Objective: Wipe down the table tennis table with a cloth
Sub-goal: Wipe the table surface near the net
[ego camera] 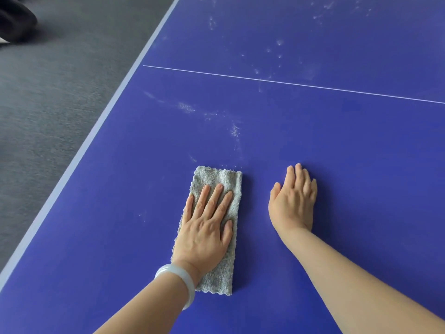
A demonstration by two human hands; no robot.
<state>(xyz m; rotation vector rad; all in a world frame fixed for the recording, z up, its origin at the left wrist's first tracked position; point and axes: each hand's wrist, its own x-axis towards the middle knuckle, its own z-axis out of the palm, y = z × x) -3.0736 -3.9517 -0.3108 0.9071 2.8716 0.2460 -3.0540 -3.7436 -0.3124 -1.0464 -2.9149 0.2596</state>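
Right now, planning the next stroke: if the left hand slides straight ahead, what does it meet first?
The left hand, flat on the cloth, would likely reach the white dust streak first, before the white line.

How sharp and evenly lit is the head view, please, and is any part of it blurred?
Head view: the left hand, cloth and right hand are sharp. The light is soft, with thin shadows just right of the cloth and the right hand and no glare on the table. The floor and the dark shape at upper left are blurred.
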